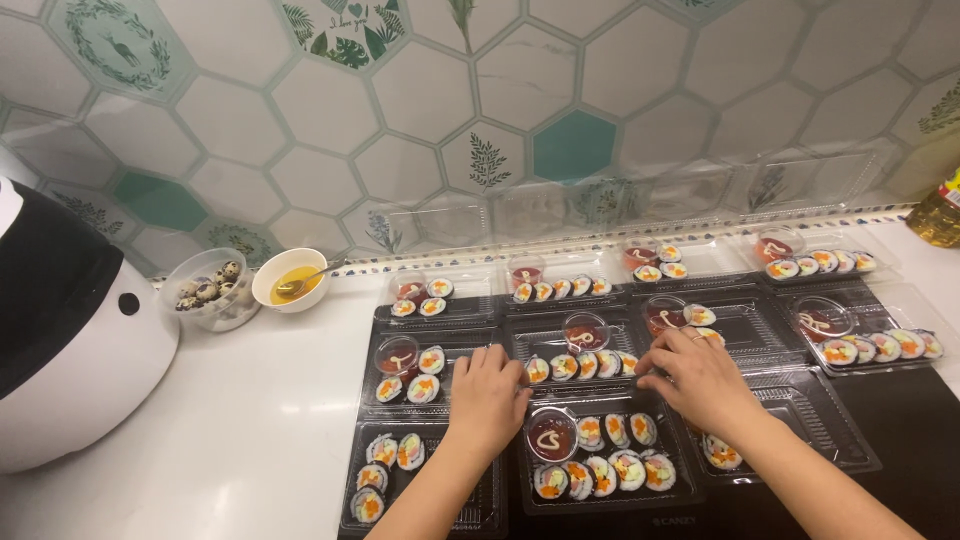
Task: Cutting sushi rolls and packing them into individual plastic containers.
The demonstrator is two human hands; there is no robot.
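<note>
Several black plastic trays with clear lids open hold sliced seaweed rice rolls and small round cups of red sauce. My left hand (488,398) rests fingers-down on the near edge of the middle tray (520,345), beside its row of rolls (583,366). My right hand (697,376) hovers with curled fingers over the right end of that same row, fingertips close to a roll; whether it pinches one is hidden. Just below my hands sits the nearest tray (600,503) with a sauce cup (551,433) and two rows of rolls.
A white and black rice cooker (70,330) stands at the left. A clear tub of speckled eggs (208,289) and a white bowl of yellow liquid with a spoon (290,281) sit behind it. A yellow oil bottle (942,213) is at the far right. A tiled wall backs the counter.
</note>
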